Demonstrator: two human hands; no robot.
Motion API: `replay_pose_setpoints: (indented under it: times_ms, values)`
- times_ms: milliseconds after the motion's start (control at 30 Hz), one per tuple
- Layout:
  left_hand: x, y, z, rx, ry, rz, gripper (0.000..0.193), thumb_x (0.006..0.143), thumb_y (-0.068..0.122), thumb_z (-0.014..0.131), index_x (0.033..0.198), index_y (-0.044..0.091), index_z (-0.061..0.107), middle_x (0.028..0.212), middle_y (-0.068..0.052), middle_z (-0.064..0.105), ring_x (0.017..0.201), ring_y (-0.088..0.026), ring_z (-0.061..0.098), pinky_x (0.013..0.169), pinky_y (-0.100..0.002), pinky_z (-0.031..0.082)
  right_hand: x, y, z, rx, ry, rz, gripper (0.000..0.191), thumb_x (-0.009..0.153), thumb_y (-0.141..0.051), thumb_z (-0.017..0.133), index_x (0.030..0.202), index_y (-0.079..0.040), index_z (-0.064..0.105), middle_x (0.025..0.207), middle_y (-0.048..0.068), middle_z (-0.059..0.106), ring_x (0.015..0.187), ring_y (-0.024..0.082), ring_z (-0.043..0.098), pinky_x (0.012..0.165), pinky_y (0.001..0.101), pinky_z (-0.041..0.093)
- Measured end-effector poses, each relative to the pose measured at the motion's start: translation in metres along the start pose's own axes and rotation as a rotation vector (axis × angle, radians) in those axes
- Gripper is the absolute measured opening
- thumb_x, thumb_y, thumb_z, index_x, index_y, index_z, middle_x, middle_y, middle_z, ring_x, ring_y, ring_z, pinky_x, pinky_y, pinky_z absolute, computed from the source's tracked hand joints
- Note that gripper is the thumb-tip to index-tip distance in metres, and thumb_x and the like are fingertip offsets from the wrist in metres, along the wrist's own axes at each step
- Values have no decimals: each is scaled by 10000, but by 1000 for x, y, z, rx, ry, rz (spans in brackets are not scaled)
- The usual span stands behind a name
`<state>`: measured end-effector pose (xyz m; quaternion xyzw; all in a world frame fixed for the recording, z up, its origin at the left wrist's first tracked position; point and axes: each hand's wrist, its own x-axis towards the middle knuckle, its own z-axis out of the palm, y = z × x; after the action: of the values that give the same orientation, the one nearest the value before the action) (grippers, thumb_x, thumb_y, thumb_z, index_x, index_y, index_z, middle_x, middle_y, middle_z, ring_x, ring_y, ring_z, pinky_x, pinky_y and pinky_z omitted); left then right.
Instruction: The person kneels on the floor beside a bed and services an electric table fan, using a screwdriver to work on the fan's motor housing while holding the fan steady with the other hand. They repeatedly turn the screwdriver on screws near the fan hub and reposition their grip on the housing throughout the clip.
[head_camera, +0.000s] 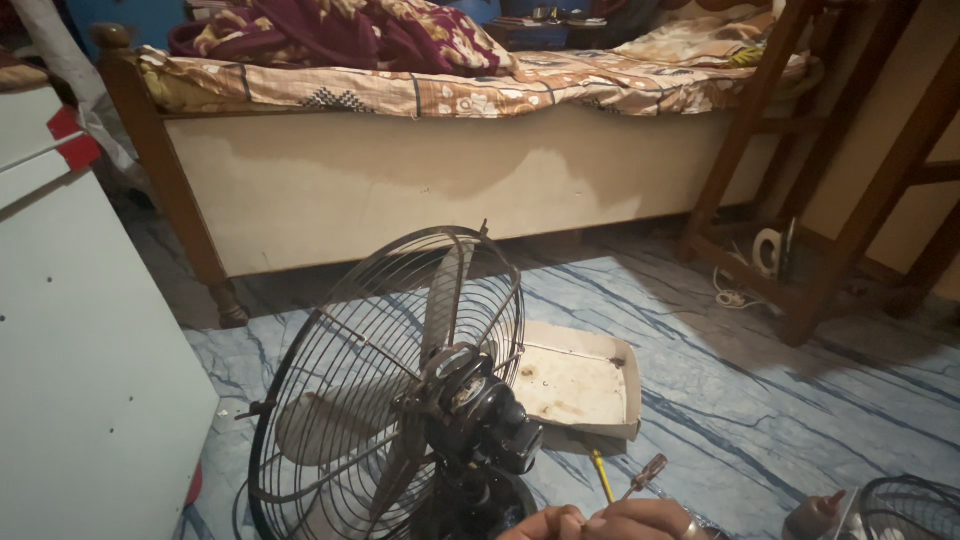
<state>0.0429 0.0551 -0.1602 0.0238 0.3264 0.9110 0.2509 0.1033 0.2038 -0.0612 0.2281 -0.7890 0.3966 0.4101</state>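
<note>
Hand (610, 522) grips a screwdriver (646, 474) — fan (400, 400) and tray (585, 385) just beside.

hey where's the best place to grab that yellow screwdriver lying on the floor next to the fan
Probably the yellow shaft, pinched from above across its width. It lies flat on the floor between the fan and the shallow tray, clear on both sides. Its lower end is hidden behind the hand.

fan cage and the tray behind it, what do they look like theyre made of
The fan cage looks like thin metal wire, dark and dull: fine ribs you can see through, with faint glints. The tray seems to be painted sheet metal or plastic, off-white with brownish rust-like stains; its thin upturned rim fits either, so I cannot say which.
</note>
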Motion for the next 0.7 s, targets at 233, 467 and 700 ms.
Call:
replay_pose_setpoints:
  times_ms: [233,467,700]
  values:
    - [1,-2,-3,7,7,11,381,835,178,742,1167,-3,691,1021,-133,781,916,-139,751,829,-253,592,2,2,0,-7,36,-53,252,677,-225,934,791,-179,714,740,-38,725,730,115,714,669,256,633]
    - [1,-4,-10,8,6,24,374,818,180,768,1149,17,704,999,-120,782,893,-137,753,803,-258,599,-2,-16,27,-74,299,75,295,709,-244,970,763,-204,683,751,-61,700,734,92,698,684,241,611]
    - [2,-2,-12,21,9,35,369,801,182,794,1131,37,716,977,-107,783,871,-135,755,778,-264,605,-9,16,16,142,97,141,216,674,-128,878,736,-118,672,732,48,738,688,170,743,651,290,649]
